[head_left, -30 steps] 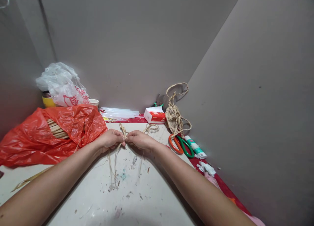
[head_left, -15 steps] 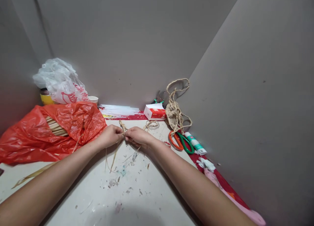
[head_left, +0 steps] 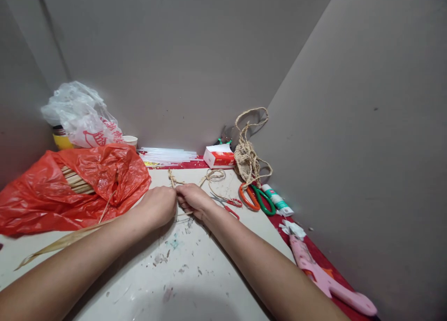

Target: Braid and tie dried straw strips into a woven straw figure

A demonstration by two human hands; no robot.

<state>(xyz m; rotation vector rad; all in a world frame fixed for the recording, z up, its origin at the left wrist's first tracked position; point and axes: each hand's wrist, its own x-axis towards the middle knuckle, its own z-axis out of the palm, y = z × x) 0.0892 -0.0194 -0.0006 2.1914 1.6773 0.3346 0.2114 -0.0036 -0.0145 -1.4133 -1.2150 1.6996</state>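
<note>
My left hand (head_left: pixel 159 205) and my right hand (head_left: pixel 193 198) meet knuckle to knuckle low over the white table (head_left: pixel 195 274). Both are closed in a pinch on a thin bundle of dry straw strands (head_left: pixel 172 178), whose twisted end sticks up just behind the fingers. The rest of the strands are hidden under my hands. A long dry leaf strip (head_left: pixel 63 244) lies on the table beside my left forearm.
A red plastic bag (head_left: pixel 63 190) with wooden sticks lies at the left, a white bag (head_left: pixel 82 118) behind it. Clear tubes (head_left: pixel 167 156), a small red-white box (head_left: pixel 219 157), tangled jute twine (head_left: pixel 247 160), orange-green scissors (head_left: pixel 256 197), small red scissors (head_left: pixel 228 203), a glue tube (head_left: pixel 277 201) and a pink glue gun (head_left: pixel 324 279) lie along the right.
Both hands have dropped closer to the table and turned knuckles up. The loose strand ends that hung below them are now hidden. The view has shifted, showing small red scissors and the pink glue gun.
</note>
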